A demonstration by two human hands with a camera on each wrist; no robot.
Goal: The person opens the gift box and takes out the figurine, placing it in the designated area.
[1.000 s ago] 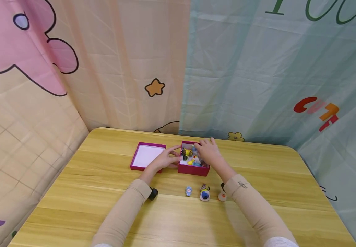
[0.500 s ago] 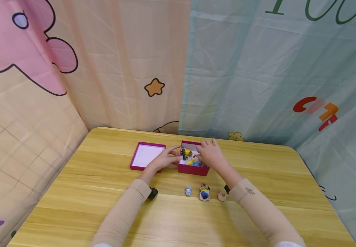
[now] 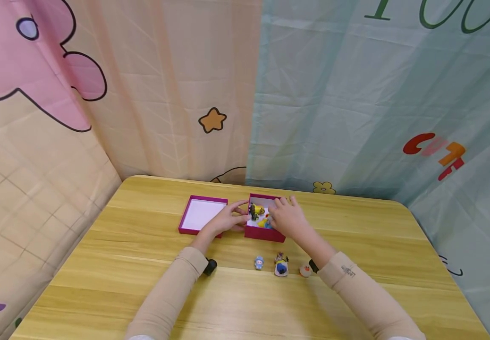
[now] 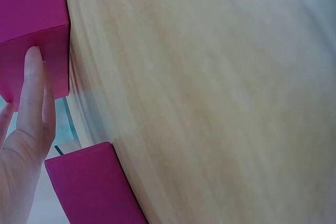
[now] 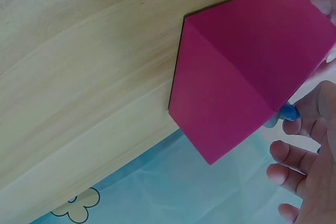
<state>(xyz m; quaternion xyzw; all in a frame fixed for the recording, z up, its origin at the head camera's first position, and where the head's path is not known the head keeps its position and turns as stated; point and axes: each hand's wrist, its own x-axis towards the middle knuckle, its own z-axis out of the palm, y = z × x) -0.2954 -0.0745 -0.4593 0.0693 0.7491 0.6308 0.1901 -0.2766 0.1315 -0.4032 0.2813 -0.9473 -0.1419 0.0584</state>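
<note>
A magenta box (image 3: 264, 233) with a white inside stands on the table, holding several small toy figures. Among them are a yellow-and-black figure (image 3: 257, 210) and a yellow-and-blue figure (image 3: 264, 222). My left hand (image 3: 226, 220) touches the box's left wall with straight fingertips, as the left wrist view shows. My right hand (image 3: 288, 218) reaches over the box's right side. In the right wrist view, its thumb and index finger pinch a blue part of a toy figure (image 5: 289, 112) at the rim; the rest is hidden behind the box wall.
Left of the box lies its magenta lid (image 3: 202, 216), white side up. In front stand a small blue figure (image 3: 259, 263), a figure with a blue round part (image 3: 281, 265) and a white duck-like figure (image 3: 305, 270). A printed curtain (image 3: 185, 94) hangs behind the table (image 3: 143, 264).
My right hand has shifted slightly toward the front right of the box, covering more of the yellow-and-blue figure. My left hand and the box stay where they were.
</note>
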